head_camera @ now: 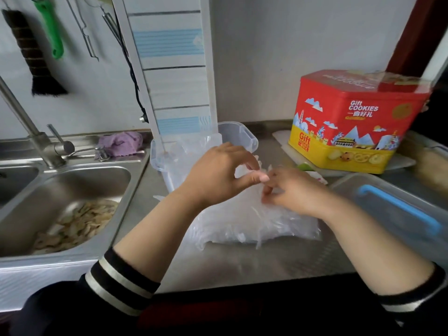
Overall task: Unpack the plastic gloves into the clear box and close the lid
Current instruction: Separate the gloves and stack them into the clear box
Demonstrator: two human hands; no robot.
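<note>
A clear bag of plastic gloves (261,221) lies on the steel counter in front of me. My left hand (215,173) pinches a thin sheet of plastic between thumb and fingers at the bag's top. My right hand (291,187) lies on the bag with its fingers curled, pinching the plastic right beside the left thumb. Behind the hands stands the clear box (237,134), open, with some plastic inside it. Its clear lid with a blue strip (397,209) lies at the right.
A steel sink (72,202) with food scraps and a tap (31,132) is at the left. A red and yellow cookie tin (351,124) stands at the back right on a white board. A purple cloth (121,141) lies behind the sink.
</note>
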